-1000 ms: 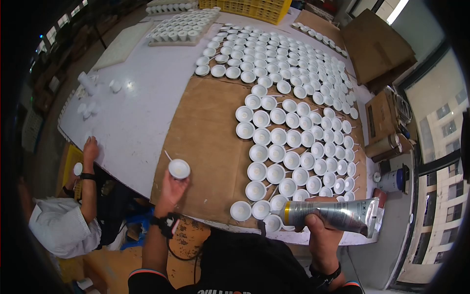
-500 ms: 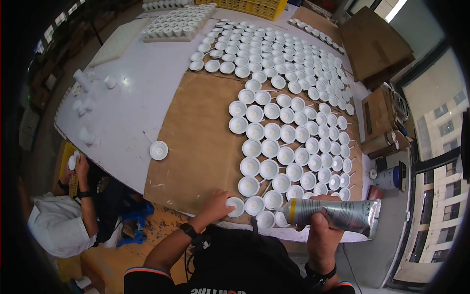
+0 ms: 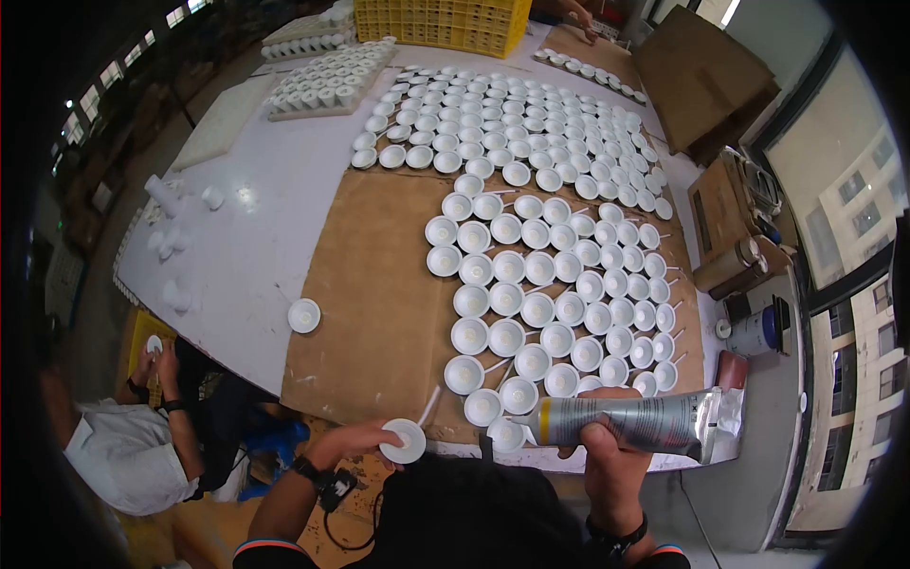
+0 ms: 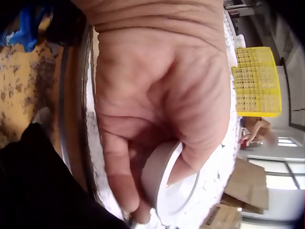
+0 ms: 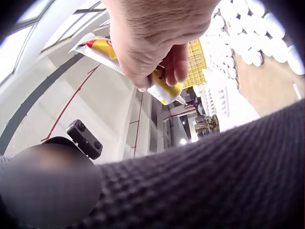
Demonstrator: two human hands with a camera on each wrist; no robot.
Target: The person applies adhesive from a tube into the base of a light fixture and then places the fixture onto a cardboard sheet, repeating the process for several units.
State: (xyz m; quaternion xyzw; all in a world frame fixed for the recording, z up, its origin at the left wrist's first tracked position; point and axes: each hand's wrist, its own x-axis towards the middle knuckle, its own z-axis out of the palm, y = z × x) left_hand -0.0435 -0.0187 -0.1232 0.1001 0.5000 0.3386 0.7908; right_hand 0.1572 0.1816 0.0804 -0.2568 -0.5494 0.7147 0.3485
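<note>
Near the table's front edge my left hand (image 3: 355, 442) pinches a white round cup (image 3: 403, 442), its thin white stick pointing up and right. In the left wrist view the thumb of the left hand (image 4: 159, 90) is inside the rim of the cup (image 4: 178, 191) and fingers lie along its outside. My right hand (image 3: 611, 460) grips a silver tube (image 3: 635, 420) held sideways, nozzle to the left, over the front cups. The right wrist view has the right hand (image 5: 159, 40) curled round the tube (image 5: 164, 90), yellow and white on this side.
Rows of white cups (image 3: 507, 299) cover the cardboard (image 3: 365, 284). One lone cup (image 3: 303, 315) sits at the cardboard's left edge. At the back are a yellow crate (image 3: 445, 24) and a filled tray (image 3: 332, 78). Another person (image 3: 133, 436) works at the left.
The left hand first set a cup at the cardboard's left edge, reached to the front row, and now holds a cup just left of it. The right hand still grips the tube.
</note>
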